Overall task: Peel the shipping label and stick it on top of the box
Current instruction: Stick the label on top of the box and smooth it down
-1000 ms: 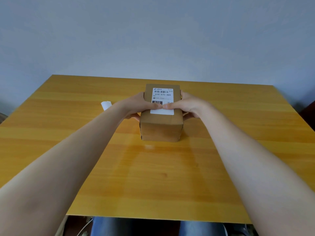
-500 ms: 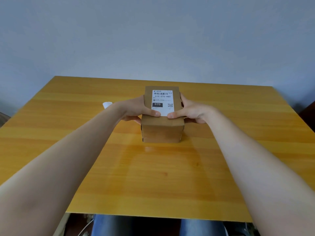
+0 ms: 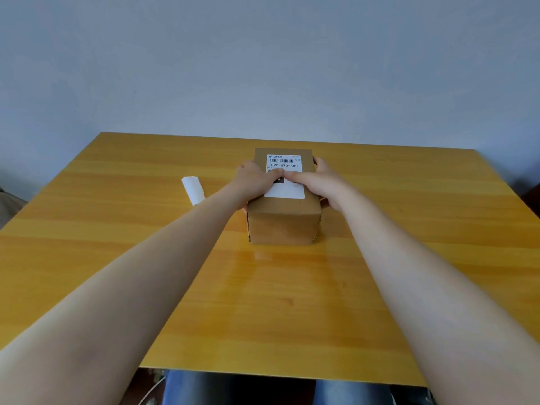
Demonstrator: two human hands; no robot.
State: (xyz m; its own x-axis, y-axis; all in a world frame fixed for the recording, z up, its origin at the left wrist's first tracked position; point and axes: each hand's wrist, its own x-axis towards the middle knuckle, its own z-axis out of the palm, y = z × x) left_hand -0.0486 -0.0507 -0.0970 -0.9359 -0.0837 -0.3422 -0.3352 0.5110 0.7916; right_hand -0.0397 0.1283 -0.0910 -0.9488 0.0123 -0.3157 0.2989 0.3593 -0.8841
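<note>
A brown cardboard box [image 3: 283, 223] stands on the wooden table, a little beyond its middle. A white shipping label [image 3: 285, 163] with a barcode and "070-070-A80" lies flat on the box's top. My left hand [image 3: 257, 182] grips the box's left side, its thumb pressing across the label's middle. My right hand [image 3: 317, 181] grips the right side, and its thumb meets the left thumb on the label. Both thumbs hide the label's middle band.
A white curled strip of backing paper [image 3: 192, 189] lies on the wooden table [image 3: 117, 229] left of the box. A grey wall rises behind the table's far edge. My legs in jeans [image 3: 263, 388] show below the near edge.
Both thumbs slid from the label's near edge up to its middle, pressing it down. The hands shifted slightly farther along the box's sides.
</note>
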